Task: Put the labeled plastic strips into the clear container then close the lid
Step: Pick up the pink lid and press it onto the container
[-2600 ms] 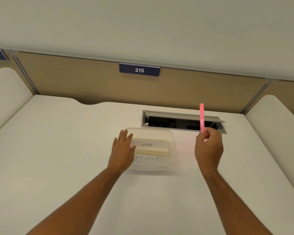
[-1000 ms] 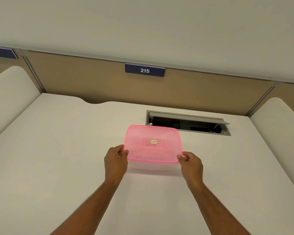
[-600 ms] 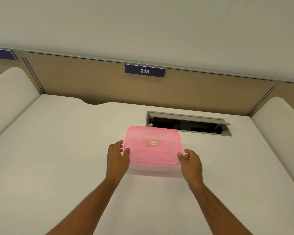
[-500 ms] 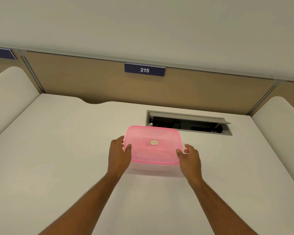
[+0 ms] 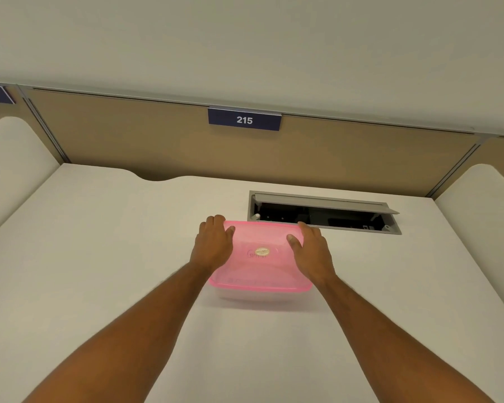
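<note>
A translucent pink lid with a small oval sticker lies flat on top of the clear container in the middle of the white desk. My left hand lies over the lid's far left corner, fingers curled over the back edge. On the far right corner rests my right hand, thumb on the lid's top. The labeled strips inside show only as faint writing through the pink plastic.
An open grey cable hatch is set into the white desk just behind the container. A tan partition with a blue "215" sign closes off the back. Curved white dividers rise at both sides.
The lid went from upright in my right hand to lying on the container. Both hands slid from the lid's near corners along its sides to the far corners.
</note>
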`<state>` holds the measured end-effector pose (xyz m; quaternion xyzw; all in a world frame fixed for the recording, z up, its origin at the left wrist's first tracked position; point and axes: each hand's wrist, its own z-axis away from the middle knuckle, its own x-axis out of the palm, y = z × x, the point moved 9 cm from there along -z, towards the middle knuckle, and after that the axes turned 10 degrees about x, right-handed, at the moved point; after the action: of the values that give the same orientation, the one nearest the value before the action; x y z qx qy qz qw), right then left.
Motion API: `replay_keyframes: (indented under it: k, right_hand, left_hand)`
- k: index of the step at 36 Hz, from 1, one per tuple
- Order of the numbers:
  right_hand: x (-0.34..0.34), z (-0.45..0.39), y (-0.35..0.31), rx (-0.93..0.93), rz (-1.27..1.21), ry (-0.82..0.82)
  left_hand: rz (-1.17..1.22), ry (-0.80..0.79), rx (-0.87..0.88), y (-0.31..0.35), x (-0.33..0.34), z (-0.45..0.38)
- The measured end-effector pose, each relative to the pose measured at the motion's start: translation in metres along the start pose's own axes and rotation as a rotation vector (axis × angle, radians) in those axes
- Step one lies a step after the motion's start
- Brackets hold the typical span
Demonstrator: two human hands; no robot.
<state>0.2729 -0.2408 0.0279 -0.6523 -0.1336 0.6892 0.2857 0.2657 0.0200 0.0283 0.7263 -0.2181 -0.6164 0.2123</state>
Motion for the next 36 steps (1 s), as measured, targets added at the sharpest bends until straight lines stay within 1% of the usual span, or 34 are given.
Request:
replay_keyframes:
  k: [9,16,21,28,36]
  right_hand:
    - [0.001,-0.017,-0.014,-0.005,0.074,0.023]
    - [0.0,-0.02,-0.021,-0.022,0.138,0.111]
    - [-0.002,-0.023,-0.018,0.003,0.11,0.17]
    - [0.002,-0.027,-0.006,0.089,0.067,0.157]
    - [0.005,-0.031,0.006,0.142,0.043,0.138]
  left_hand:
    - [-0.113,0.012,0.028,0.0,0.008,-0.014]
    - [-0.15,0.045,0.046,0.0,0.011,-0.021]
    - [-0.154,0.042,0.054,-0.001,0.014,-0.023]
    - [-0.17,0.047,0.086,-0.003,0.018,-0.02]
    - [-0.174,0.055,0.108,0.001,0.018,-0.012]
